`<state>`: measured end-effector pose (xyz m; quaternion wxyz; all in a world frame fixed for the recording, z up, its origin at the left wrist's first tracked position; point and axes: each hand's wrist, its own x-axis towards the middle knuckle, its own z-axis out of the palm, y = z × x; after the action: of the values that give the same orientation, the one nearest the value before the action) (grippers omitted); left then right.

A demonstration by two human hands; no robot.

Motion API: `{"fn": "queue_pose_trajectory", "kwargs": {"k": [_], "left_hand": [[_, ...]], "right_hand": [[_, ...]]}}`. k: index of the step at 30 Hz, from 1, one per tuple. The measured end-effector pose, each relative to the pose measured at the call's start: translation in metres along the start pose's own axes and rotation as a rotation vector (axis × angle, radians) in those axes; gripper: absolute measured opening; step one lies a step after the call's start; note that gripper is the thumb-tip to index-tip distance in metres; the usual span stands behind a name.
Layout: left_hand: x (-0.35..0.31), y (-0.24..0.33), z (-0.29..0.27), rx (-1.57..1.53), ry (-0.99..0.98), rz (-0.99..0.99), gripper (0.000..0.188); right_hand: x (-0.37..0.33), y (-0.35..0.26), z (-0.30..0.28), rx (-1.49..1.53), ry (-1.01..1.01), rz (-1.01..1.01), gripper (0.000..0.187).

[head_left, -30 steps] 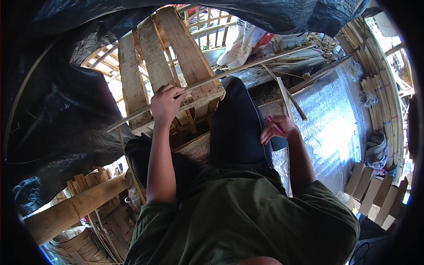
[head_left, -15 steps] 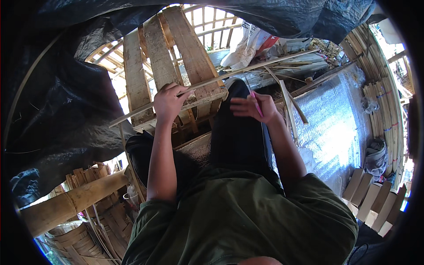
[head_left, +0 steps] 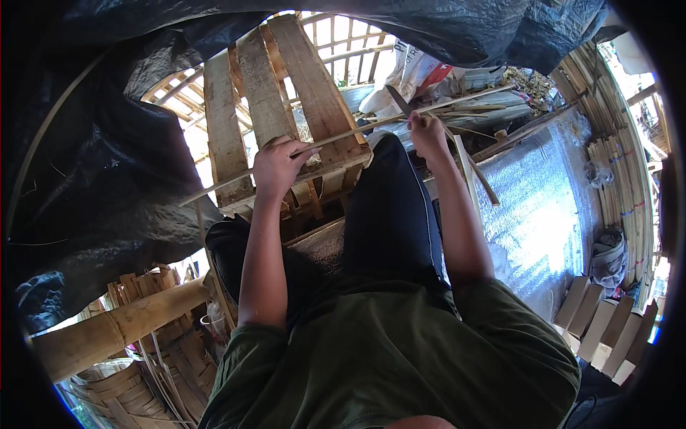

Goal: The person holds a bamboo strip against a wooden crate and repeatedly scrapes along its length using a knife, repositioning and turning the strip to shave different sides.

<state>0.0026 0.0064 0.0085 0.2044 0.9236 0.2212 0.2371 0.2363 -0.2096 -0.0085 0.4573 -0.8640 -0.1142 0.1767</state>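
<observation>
A long thin bamboo strip (head_left: pixel 340 136) runs slantwise from the lower left to the upper right, across the front of a slatted wooden bench (head_left: pixel 300 79). My left hand (head_left: pixel 277 166) is closed around it, above the bench's near edge. My right hand (head_left: pixel 430 136) is closed on the handle of a knife (head_left: pixel 399 100), farther along the strip. The dark blade points up and to the left, crossing the strip near my fist; whether it touches cannot be made out. My fingers cover most of the handle.
Loose bamboo strips (head_left: pixel 480 179) lie beside my right forearm, near a shiny silver sheet (head_left: pixel 529 207). A white sack (head_left: pixel 407 68) stands beyond the bench. Black plastic sheeting (head_left: pixel 107 164) hangs at the left, above a thick bamboo pole (head_left: pixel 121 325). Bundled strips (head_left: pixel 625 171) line the right side.
My right hand has gone from spread fingers with the pink handle against the palm to a closed grip. The knife blade has swung up across the strip. My left hand keeps its hold.
</observation>
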Motion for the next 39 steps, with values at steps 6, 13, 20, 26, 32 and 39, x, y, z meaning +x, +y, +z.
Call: {"fn": "queue_pose_trajectory", "kwargs": {"k": [6,13,20,26,32,39], "left_hand": [[-0.003,-0.004,-0.001,0.071,-0.039,-0.015,0.033],[0.002,0.001,0.005,0.044,-0.019,0.006,0.029],[-0.004,-0.007,0.006,0.013,0.036,0.040,0.025],[-0.004,-0.008,0.012,0.020,0.051,0.073,0.024],[-0.004,-0.004,0.009,0.010,0.046,0.048,0.024],[-0.006,-0.011,0.008,0.019,0.065,0.062,0.023]], "right_hand": [[-0.035,-0.061,0.025,-0.184,-0.112,0.071,0.055],[0.007,-0.013,0.021,-0.449,0.113,-0.170,0.044],[-0.043,-0.060,0.027,-0.252,-0.075,0.055,0.046],[-0.049,-0.031,0.074,-0.384,0.056,-0.293,0.049],[-0.052,-0.051,0.066,-0.325,0.009,-0.124,0.051],[-0.037,-0.053,0.058,-0.339,-0.009,-0.087,0.045]]}}
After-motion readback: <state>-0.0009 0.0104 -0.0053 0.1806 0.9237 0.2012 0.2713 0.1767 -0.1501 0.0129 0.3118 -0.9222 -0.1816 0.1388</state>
